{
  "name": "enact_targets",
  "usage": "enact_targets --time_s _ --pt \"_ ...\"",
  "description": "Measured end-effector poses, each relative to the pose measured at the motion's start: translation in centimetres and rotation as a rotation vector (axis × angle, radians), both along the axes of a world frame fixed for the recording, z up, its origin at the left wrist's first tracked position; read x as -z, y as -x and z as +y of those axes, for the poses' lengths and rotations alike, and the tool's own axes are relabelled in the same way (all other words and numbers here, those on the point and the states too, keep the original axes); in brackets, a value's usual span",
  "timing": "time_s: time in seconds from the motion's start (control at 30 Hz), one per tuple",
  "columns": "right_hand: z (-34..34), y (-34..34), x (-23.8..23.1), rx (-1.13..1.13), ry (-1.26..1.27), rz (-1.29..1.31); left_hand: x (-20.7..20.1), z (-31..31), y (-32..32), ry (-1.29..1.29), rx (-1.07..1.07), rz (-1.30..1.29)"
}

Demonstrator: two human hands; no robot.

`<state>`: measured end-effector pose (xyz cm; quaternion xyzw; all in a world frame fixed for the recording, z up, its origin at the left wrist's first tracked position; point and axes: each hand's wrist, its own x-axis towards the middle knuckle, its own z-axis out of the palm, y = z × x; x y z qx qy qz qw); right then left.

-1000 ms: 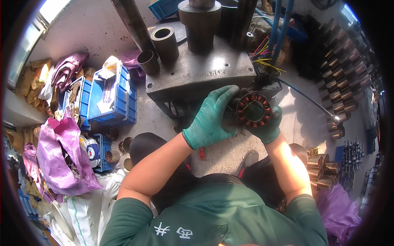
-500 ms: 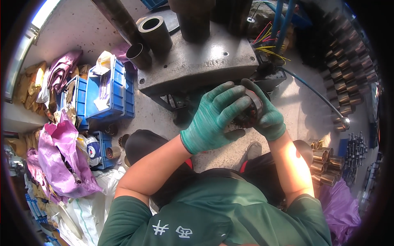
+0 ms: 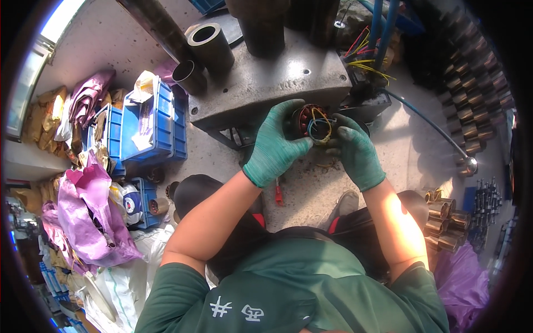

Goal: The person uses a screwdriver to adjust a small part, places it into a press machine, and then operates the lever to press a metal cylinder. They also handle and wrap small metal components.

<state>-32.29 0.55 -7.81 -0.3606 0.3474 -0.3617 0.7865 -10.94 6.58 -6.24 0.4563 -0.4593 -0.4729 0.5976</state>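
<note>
Handling the stator (image 3: 307,119) seems the step; left grip (image 3: 277,145) clamps it, right grip (image 3: 360,154) cannot be judged; next likely needs wires (image 3: 320,120) kept free

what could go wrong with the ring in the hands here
The left hand grips the ring above the floor, so a slip might drop it there.

Thin wires loop at the ring's face, close to the right hand's fingers; they could snag on the glove or get pulled.

The metal block is nearby, so a careless swing may knock the windings against its edge.
</note>
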Motion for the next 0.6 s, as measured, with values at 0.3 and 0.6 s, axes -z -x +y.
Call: enact_targets --time_s 0.3,0.6 --pt "0.3 0.1 1.5 -0.122 -0.239 -0.120 1.5 -0.2 -1.0 -0.235 0.123 0.297" --pt "0.5 0.1 1.4 0.078 0.073 0.249 3.1 -1.5 -0.9 -0.243 0.208 0.075"
